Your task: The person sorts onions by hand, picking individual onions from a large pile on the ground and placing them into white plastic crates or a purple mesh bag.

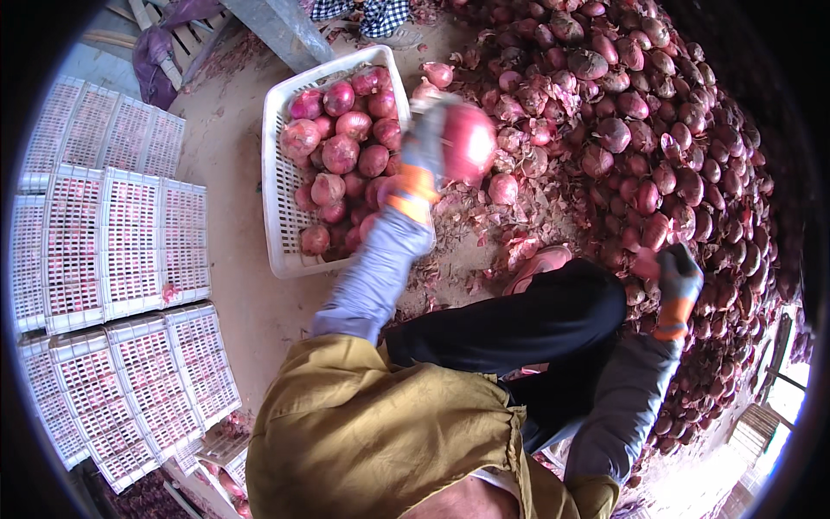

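My left hand (425,146), in a grey and orange glove and blurred, is at the right rim of a white plastic crate (280,227). It holds a large red onion (468,143) over the floor beside that crate. Many red onions (340,153) lie inside the crate. At the lower left edge of a big onion pile (687,149) is my right hand (679,272), gloved the same way, its fingers closed round something reddish and blurred, seemingly an onion (643,263).
Stacked white crates (133,240) of onions stand on the left. Loose skins (454,227) and some onions litter the floor between crate and pile. A metal post (282,29) rises behind the crate, near another person's checkered trouser legs (384,16). My bent knee (593,292) is beside the pile.
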Demonstrator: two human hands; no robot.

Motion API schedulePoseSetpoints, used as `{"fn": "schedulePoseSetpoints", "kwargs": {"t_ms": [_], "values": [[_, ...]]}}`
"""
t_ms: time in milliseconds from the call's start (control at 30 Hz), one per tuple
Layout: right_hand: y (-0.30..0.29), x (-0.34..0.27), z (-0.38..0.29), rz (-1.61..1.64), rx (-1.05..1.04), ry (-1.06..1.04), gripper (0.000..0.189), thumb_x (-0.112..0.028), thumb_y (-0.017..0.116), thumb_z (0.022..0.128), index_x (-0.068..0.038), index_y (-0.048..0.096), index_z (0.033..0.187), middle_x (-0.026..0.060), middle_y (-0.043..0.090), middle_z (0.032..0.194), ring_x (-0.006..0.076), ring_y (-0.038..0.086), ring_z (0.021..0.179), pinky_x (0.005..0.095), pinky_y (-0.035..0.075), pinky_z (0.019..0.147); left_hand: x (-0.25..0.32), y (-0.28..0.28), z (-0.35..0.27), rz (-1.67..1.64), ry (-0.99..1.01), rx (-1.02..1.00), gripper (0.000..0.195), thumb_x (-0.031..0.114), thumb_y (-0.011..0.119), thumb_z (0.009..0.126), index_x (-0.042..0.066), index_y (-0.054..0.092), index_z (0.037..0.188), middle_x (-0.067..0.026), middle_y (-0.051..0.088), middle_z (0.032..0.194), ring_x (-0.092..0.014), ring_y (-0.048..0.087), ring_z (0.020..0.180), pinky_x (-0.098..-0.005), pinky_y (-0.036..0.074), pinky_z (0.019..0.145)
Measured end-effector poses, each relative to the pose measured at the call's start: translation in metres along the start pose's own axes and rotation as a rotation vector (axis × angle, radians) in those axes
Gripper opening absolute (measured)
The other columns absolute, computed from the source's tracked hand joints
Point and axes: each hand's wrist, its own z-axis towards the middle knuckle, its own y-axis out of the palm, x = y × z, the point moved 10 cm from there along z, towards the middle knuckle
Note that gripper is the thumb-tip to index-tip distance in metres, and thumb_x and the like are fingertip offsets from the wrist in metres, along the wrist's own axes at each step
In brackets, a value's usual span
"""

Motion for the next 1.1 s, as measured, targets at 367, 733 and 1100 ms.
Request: {"fn": "schedulePoseSetpoints", "kwargs": {"t_ms": [367,733,1100], "values": [[-0.141,0.244,-0.181,-0.223,0.125,0.199,0.029,-0.02,0.057,0.089,-0.011,0.061,0.117,0.0055,0.066,0.079,0.0201,0.061,0.064,0.0344,0.05,0.061,-0.124,-0.143,0.059,1.379,0.098,0.286,0.039,0.045,0.049,0.089,0.029,0.054,0.125,-0.0162,0.053,0.116,-0.042,0.055,0.101,-0.0522,0.046,0.085],[0.042,0.287,-0.404,-0.303,-0.453,0.827,0.029,-0.019,0.057,0.088,-0.011,0.062,0.115,0.0079,0.066,0.086,0.0226,0.062,0.069,0.0352,0.051,0.063,-0.069,-0.169,0.003,0.358,0.124,0.132,0.046,0.009,0.061,0.088,0.002,0.046,0.131,-0.0138,0.053,0.124,-0.024,0.051,0.113,-0.0307,0.044,0.096],[0.036,0.262,-0.534,-0.273,-0.486,1.084,0.028,-0.018,0.057,0.087,-0.01,0.062,0.114,0.0102,0.066,0.092,0.0251,0.064,0.073,0.0361,0.051,0.066,-0.02,-0.083,-0.11,0.563,0.229,-0.069,0.024,0.001,0.049,0.093,-0.005,0.058,0.114,-0.0118,0.062,0.109,-0.022,0.058,0.101,-0.0315,0.046,0.093]]}}
